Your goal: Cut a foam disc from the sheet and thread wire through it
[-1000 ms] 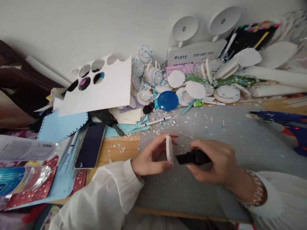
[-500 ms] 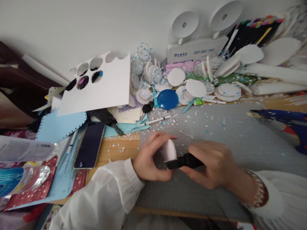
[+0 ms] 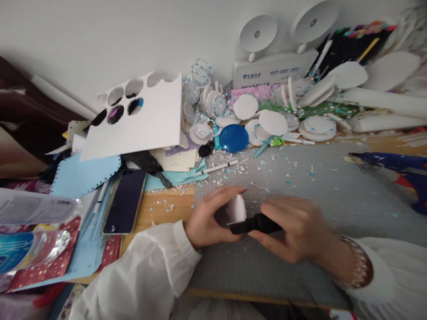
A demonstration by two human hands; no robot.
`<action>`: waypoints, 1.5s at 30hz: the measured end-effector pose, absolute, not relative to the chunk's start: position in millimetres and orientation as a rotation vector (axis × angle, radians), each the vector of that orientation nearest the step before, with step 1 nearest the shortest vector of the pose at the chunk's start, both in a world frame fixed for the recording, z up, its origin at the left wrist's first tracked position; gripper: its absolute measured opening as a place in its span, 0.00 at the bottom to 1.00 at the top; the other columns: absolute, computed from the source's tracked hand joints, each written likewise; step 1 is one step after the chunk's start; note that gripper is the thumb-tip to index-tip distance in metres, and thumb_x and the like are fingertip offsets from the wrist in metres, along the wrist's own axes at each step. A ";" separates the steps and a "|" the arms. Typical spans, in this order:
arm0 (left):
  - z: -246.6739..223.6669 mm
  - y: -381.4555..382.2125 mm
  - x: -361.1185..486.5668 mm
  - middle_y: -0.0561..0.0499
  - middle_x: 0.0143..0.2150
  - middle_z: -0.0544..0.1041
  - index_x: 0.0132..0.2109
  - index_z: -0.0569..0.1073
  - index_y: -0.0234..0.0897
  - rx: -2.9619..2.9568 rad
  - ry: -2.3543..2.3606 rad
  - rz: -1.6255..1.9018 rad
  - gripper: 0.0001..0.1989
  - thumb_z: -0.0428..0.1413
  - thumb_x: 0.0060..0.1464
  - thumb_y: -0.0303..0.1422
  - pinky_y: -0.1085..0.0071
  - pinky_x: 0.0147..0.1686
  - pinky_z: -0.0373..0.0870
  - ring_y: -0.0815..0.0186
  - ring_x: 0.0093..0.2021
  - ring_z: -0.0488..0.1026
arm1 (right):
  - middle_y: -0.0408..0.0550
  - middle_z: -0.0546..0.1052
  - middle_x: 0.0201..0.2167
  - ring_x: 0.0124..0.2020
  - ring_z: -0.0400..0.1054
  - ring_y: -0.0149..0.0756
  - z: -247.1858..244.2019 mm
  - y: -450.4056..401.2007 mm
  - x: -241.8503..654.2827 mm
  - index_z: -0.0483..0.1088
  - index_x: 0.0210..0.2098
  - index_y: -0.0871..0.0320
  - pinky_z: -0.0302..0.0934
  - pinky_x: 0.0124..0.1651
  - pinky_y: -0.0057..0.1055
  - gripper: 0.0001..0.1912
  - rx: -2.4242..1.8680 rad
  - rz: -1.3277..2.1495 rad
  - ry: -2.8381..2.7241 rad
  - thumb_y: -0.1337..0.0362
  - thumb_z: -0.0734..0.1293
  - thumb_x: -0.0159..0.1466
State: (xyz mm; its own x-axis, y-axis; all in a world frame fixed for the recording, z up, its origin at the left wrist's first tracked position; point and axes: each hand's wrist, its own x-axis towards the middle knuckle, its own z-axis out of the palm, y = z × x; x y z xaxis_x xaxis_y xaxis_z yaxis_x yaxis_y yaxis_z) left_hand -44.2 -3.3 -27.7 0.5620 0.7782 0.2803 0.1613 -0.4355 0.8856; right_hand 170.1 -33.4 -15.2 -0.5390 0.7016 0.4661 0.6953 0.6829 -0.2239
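- So, progress: round pieces are cut out, judging by the perforated white board [image 3: 140,133] and the disc pile [image 3: 246,106] behind the mat; several discs carry blue-speckled edging.
- In work: one white disc [image 3: 238,208], tilted between the hands, over the front of the grey cutting mat [image 3: 333,178].
- Left grip [image 3: 211,218]: closed around that disc, fingers over the top, thumb below.
- Right grip [image 3: 296,226]: wrapped round one black cutter [image 3: 263,223], working end against the disc's lower edge. Reads as mid-trim; finish of that edge can't be made out.
- Remaining: can't tell which piled discs are finished or waiting.
- Scraps [image 3: 170,207]: white and blue bits on mat and counter [image 3: 167,200], too many to count.
- Counts: board has about eight openings, some broken through its edge. Disc pile overlaps, no exact figure.
- Singles: blue lid [image 3: 234,138], glue gun [image 3: 393,161], phone [image 3: 124,202], teal stick [image 3: 263,147].
- Lamp unit [image 3: 273,66]: one, two heads.
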 end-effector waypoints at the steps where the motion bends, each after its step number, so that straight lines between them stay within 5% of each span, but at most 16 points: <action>1: -27.3 -3.6 -43.6 0.43 0.53 0.76 0.58 0.69 0.40 1.919 0.761 0.885 0.36 0.69 0.40 0.35 0.61 0.52 0.70 0.56 0.52 0.74 | 0.44 0.69 0.18 0.19 0.65 0.36 -14.9 -33.7 169.6 0.65 0.24 0.57 0.51 0.25 0.34 0.19 -1.070 0.017 -2.366 0.51 0.61 0.65; 10: -26.9 -10.5 -43.2 0.44 0.53 0.77 0.55 0.71 0.40 1.826 0.830 0.900 0.31 0.68 0.41 0.34 0.67 0.42 0.74 0.57 0.51 0.75 | 0.43 0.68 0.16 0.17 0.63 0.33 -12.8 -30.6 176.9 0.66 0.23 0.58 0.51 0.25 0.32 0.20 -1.077 -0.053 -2.331 0.52 0.61 0.66; 17: -27.9 -9.1 -43.4 0.43 0.54 0.77 0.56 0.70 0.39 1.951 0.768 0.939 0.32 0.67 0.41 0.32 0.62 0.52 0.72 0.56 0.54 0.74 | 0.43 0.67 0.17 0.17 0.62 0.33 -14.0 -30.7 173.4 0.65 0.23 0.58 0.51 0.24 0.32 0.20 -1.070 -0.028 -2.344 0.51 0.61 0.65; 32: -31.2 -13.4 -42.9 0.42 0.60 0.71 0.64 0.61 0.46 1.668 0.804 0.888 0.43 0.69 0.41 0.32 0.62 0.52 0.73 0.55 0.59 0.71 | 0.42 0.67 0.15 0.16 0.63 0.32 -16.3 -23.0 183.5 0.64 0.23 0.57 0.51 0.22 0.31 0.19 -1.212 -0.169 -2.228 0.52 0.61 0.66; 37: -30.5 -9.4 -45.4 0.41 0.62 0.68 0.61 0.66 0.44 1.880 0.792 0.926 0.36 0.68 0.44 0.32 0.57 0.58 0.67 0.53 0.62 0.67 | 0.44 0.72 0.19 0.19 0.68 0.34 -19.4 -23.4 186.2 0.67 0.31 0.58 0.58 0.25 0.31 0.15 -1.130 -0.156 -2.172 0.51 0.64 0.62; 41: -30.8 -6.5 -45.4 0.41 0.63 0.65 0.63 0.65 0.45 2.068 0.782 0.948 0.37 0.65 0.45 0.30 0.56 0.59 0.65 0.52 0.61 0.66 | 0.42 0.74 0.21 0.21 0.70 0.32 -20.1 -27.6 179.8 0.68 0.41 0.61 0.61 0.29 0.30 0.10 -0.953 -0.088 -2.250 0.62 0.65 0.63; 45: -31.2 -7.4 -44.9 0.43 0.60 0.67 0.63 0.64 0.48 2.072 0.797 0.892 0.36 0.64 0.47 0.29 0.55 0.58 0.65 0.53 0.59 0.67 | 0.39 0.72 0.19 0.19 0.66 0.30 -19.0 -27.8 181.8 0.68 0.35 0.57 0.57 0.26 0.29 0.07 -0.857 -0.001 -2.289 0.74 0.62 0.62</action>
